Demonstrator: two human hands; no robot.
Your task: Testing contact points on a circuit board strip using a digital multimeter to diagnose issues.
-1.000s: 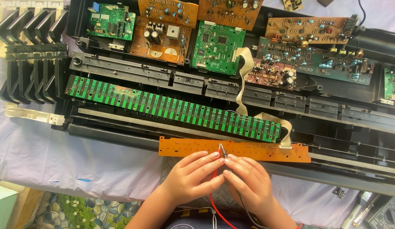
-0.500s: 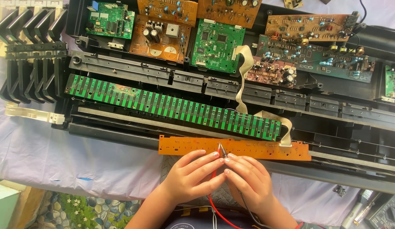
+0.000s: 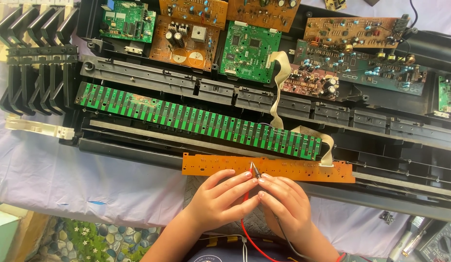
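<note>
Head view: both hands sit together at the lower middle, just below the long orange circuit strip (image 3: 268, 168), whose long axis runs left to right across the frame, tilted slightly down toward the right. The strip lies directly ahead of the fingertips, on the near edge of the opened black keyboard chassis (image 3: 138, 73).

The left hand (image 3: 220, 200) has its fingers curled together, tips pointing up and to the right, pinching the red probe lead (image 3: 245, 228). The right hand (image 3: 282, 204) is likewise closed, fingers bunched around the grey-black lead (image 3: 283, 240). The two metal probe tips (image 3: 254, 170) meet between the fingertips and touch the strip near its middle, slightly left of centre.

Both hands are equally near the strip; most of its length stretches away to the right of the right hand, and a shorter part to the left of the left hand.

Beyond the strip lies the long green contact board (image 3: 196, 121), parallel to it. The counter (image 3: 65, 174) under a pale lilac cloth carries everything.
</note>
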